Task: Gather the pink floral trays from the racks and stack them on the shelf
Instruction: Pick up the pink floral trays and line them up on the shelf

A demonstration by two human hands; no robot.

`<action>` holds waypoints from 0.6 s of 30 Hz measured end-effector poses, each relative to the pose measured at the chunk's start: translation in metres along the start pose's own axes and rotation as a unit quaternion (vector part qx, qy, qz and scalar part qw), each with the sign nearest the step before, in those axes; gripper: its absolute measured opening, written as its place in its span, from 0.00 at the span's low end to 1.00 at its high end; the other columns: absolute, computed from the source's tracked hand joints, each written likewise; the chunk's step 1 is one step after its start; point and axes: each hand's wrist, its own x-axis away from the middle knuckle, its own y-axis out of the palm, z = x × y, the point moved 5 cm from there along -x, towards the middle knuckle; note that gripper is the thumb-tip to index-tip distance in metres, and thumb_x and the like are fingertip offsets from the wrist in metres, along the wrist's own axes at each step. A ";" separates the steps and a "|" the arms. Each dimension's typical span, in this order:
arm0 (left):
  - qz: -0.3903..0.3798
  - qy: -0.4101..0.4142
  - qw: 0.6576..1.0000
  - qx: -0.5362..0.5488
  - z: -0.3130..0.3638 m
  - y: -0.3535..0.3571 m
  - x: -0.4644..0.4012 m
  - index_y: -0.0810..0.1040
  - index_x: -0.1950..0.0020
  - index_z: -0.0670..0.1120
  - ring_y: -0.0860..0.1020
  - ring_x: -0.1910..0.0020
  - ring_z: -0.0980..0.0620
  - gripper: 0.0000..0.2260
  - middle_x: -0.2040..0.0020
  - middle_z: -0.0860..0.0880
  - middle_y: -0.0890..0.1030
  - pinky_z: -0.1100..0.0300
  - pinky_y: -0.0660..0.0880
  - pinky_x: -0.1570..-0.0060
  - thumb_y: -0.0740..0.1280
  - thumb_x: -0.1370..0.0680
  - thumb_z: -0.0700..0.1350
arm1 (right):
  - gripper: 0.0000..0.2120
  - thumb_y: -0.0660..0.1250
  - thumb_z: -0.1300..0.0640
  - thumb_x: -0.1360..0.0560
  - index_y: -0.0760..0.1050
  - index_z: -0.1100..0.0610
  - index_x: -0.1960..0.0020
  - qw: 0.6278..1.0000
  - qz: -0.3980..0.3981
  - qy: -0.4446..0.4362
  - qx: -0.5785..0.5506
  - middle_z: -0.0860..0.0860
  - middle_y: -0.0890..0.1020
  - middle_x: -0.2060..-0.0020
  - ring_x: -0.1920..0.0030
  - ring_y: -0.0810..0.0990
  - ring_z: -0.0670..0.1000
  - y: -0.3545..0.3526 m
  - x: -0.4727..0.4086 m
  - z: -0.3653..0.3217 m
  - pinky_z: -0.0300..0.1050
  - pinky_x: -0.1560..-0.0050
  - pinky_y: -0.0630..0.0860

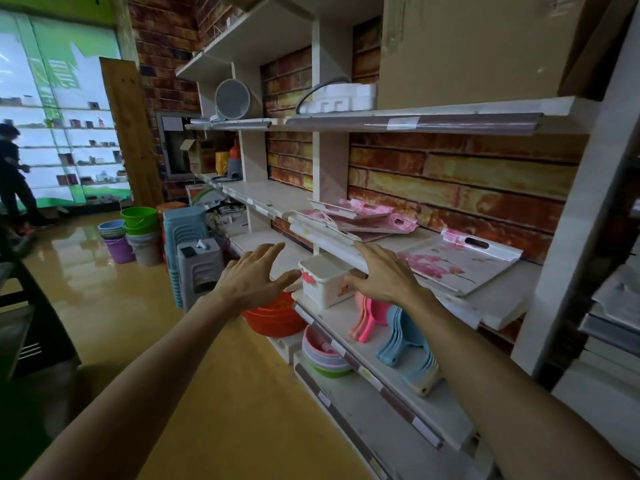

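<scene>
Both hands reach out in front of the white shelf (391, 239); the left hand (254, 277) is spread wide open and holds nothing; it hangs in the air to the left of the shelf edge; the right hand (384, 275) is open too, with its fingers straight, and it holds nothing; its fingertips are right at the front edge of the shelf, but I cannot tell if they touch it; one pink floral tray (460, 263) lies flat on the shelf, just beside the right hand; a pile of pink floral trays (360, 218) sits further back on the shelf, above both hands; a small white box (323, 280) stands under the shelf, between the two hands.
</scene>
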 end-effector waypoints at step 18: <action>0.024 0.112 0.991 0.069 -0.119 0.053 -0.289 0.55 0.23 0.55 0.62 0.25 0.44 0.33 0.21 0.49 0.59 0.39 0.62 0.30 0.54 0.24 0.68 | 0.37 0.66 0.37 0.29 0.60 0.48 0.25 0.987 0.063 0.121 -0.090 0.49 0.68 0.27 0.30 0.70 0.55 0.065 -0.259 0.036 0.55 0.34 0.72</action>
